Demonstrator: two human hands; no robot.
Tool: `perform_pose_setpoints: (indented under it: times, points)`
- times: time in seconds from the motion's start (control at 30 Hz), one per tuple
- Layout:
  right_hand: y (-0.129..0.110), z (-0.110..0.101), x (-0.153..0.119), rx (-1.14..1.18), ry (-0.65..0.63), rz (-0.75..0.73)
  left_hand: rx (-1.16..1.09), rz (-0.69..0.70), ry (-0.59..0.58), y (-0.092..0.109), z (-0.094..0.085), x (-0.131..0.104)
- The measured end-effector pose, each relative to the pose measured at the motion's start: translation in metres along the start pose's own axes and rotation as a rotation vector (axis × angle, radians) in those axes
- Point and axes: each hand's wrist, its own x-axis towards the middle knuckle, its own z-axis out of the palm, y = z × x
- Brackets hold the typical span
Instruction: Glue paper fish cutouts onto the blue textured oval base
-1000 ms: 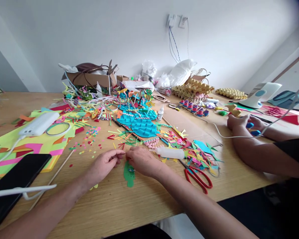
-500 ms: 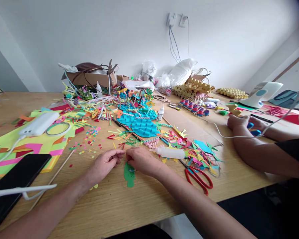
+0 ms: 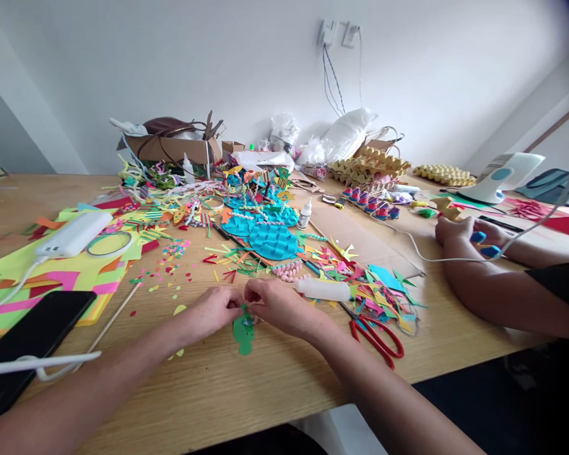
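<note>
A green paper cutout (image 3: 243, 333) with dark dots lies on the table, its upper end at my fingertips. My left hand (image 3: 220, 308) is closed in a pinch at the cutout's upper left. From the other side my right hand (image 3: 279, 306) meets it, thumb and forefinger pressed together. What the fingertips pinch is too small or hidden to make out. Beyond my right hand lies a white glue bottle (image 3: 323, 290) on its side. Red-handled scissors (image 3: 377, 338) rest right of my right forearm. Yellow paper bits (image 3: 179, 309) show beside my left forearm.
Colored paper scraps (image 3: 384, 294) spread at the right, confetti (image 3: 175, 249) at the left. Blue paper shapes (image 3: 272, 240) stand mid-table. A black phone (image 3: 42, 328) and a white power bank (image 3: 78, 234) lie left. Another person's hands (image 3: 469, 234) hold blue-and-yellow pieces at the right.
My left hand has moved right and closed into a pinch near the right hand. My right fingers have lifted slightly, showing more of the cutout's top.
</note>
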Motion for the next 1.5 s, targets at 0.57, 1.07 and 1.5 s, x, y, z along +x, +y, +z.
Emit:
perform_pose_setpoints:
  times: [0.57, 1.07, 1.5]
  points:
    - [0.022, 0.006, -0.034, -0.225, 0.032, -0.173, -0.045, -0.051, -0.081, 0.011, -0.003, -0.013]
    - [0.016, 0.006, -0.006, -0.343, 0.044, -0.149, -0.178, -0.158, -0.101, 0.007, -0.021, 0.000]
    - [0.018, 0.006, 0.019, -0.434, -0.016, -0.103, 0.317, 0.028, 0.136, -0.004, -0.032, 0.002]
